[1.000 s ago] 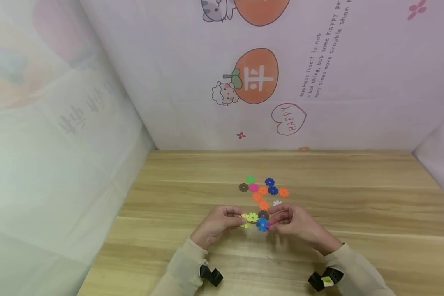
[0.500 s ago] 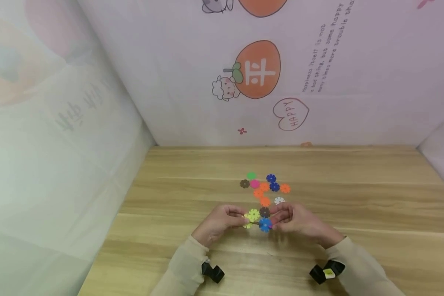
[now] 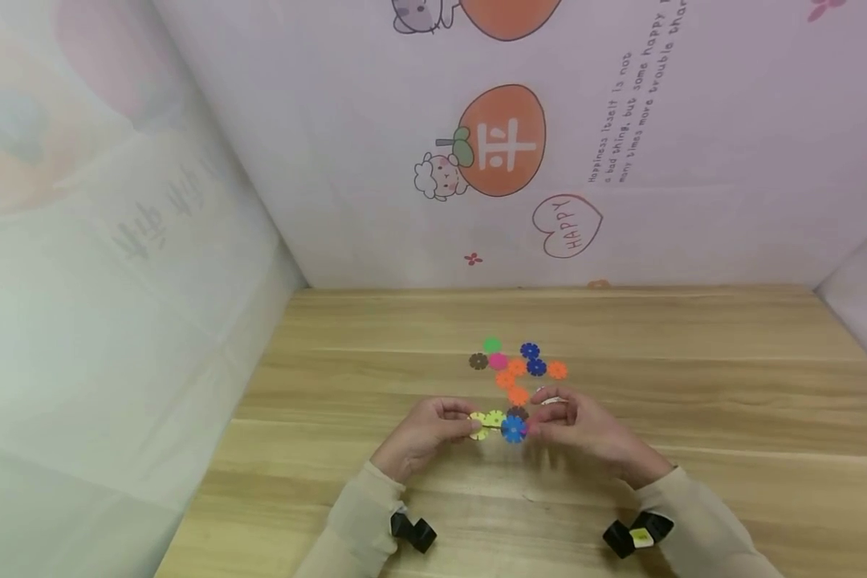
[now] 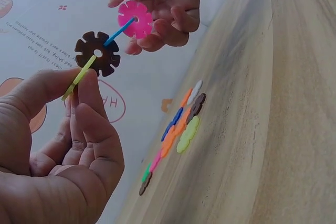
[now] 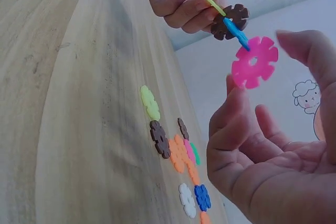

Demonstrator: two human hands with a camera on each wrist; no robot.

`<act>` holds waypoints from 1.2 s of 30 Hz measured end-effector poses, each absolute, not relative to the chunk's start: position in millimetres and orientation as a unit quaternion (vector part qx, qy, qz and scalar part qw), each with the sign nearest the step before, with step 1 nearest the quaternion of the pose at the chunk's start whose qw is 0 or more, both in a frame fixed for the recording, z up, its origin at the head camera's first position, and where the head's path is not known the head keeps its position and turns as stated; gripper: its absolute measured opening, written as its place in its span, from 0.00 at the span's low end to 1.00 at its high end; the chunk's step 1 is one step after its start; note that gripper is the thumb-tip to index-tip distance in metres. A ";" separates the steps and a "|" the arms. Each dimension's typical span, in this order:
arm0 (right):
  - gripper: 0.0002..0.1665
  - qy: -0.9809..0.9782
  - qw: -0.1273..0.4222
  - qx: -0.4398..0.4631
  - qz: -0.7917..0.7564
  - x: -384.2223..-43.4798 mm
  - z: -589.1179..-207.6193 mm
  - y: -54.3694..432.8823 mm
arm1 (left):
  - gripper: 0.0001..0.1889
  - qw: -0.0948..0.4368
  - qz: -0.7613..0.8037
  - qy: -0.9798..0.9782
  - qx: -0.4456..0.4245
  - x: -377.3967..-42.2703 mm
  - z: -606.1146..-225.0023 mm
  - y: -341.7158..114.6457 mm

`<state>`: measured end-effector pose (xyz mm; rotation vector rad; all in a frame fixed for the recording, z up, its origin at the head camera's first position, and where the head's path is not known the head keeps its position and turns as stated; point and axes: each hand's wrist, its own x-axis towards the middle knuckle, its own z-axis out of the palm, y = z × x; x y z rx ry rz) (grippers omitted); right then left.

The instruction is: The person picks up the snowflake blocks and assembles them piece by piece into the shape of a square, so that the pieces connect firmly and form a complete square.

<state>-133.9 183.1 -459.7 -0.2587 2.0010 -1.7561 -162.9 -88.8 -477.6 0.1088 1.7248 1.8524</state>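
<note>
Left hand (image 3: 433,431) pinches a yellow disc (image 4: 79,80), which joins onto a brown disc (image 4: 85,45), then a blue disc (image 3: 514,429), then a pink disc (image 5: 265,66), all held up off the counter (image 3: 694,361). Right hand (image 3: 581,425)'s spread loosely round the pink one, thumb clear, can't tell if a finger's touching. More flat discs (image 3: 506,379) lie just beyond.
</note>
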 end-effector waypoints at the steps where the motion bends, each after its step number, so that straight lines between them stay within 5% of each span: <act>1: 0.35 0.732 0.226 -0.089 -0.637 -133.4 -459.9 182.9 | 0.11 0.298 0.700 0.648 0.039 -162.7 -477.3 -88.7; 17: 0.30 0.888 0.023 -0.064 -0.454 -142.2 -477.5 205.4 | 0.07 0.287 0.713 0.639 0.032 -160.8 -474.0 -91.9; 36: 0.29 0.938 -0.013 -0.059 -0.340 -193.7 -490.9 213.9 | 0.09 0.293 0.714 0.636 0.020 -160.2 -475.4 -97.2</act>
